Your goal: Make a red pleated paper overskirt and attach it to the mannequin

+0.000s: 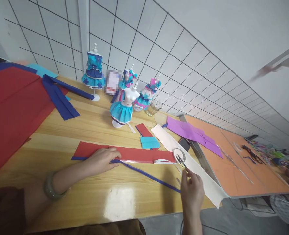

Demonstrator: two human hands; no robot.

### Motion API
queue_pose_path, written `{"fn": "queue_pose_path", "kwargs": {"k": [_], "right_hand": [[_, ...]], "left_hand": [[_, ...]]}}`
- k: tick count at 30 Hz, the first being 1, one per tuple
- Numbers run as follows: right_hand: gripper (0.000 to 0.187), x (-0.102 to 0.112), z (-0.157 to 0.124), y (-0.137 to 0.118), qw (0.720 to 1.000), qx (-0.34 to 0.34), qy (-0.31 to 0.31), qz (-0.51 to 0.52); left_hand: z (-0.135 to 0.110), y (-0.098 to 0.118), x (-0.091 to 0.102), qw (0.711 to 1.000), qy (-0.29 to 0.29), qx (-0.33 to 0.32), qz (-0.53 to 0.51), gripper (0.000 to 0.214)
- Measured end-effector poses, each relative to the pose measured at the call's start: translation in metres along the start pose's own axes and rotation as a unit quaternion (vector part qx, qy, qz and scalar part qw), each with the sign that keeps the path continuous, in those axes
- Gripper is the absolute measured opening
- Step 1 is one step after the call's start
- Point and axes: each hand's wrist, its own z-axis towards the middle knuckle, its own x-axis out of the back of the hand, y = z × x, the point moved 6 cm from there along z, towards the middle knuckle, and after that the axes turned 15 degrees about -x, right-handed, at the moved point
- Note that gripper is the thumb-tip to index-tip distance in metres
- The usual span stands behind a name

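Observation:
A long red strip (137, 154) lies across the wooden table, with a blue strip (149, 178) along part of its near edge. My left hand (106, 159) presses on the red strip, thumb and fingers closed on the blue strip, whose loose end trails right toward my other hand. Shiny clear tape shows on the red edge, and a white backing ribbon (164, 161) peels up at its right end. Closed around small dark-tipped scissors (181, 160) is my right hand (192, 187); their tips point over a clear tape roll (178, 154). Its fingers partly hide the handles.
Several small mannequins, including one in a turquoise skirt (121, 112), stand at the back beside a glass jar (154, 107). A large red sheet (14, 104) covers the left. Rightward lie a pale strip (188, 163), a purple sheet (193, 132) and an orange table (239, 163).

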Motion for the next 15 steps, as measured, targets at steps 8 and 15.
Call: {"fn": "queue_pose_path", "kwargs": {"k": [8, 15], "right_hand": [[0.016, -0.071, -0.102, -0.123, 0.903, 0.325, -0.283, 0.01], [0.018, -0.086, -0.109, -0.123, 0.879, 0.425, -0.199, -0.086]], "left_hand": [[-0.004, 0.002, -0.001, 0.999, 0.032, -0.023, 0.01, 0.025], [-0.005, 0.004, -0.001, 0.999, 0.022, -0.018, 0.02, 0.025]]}}
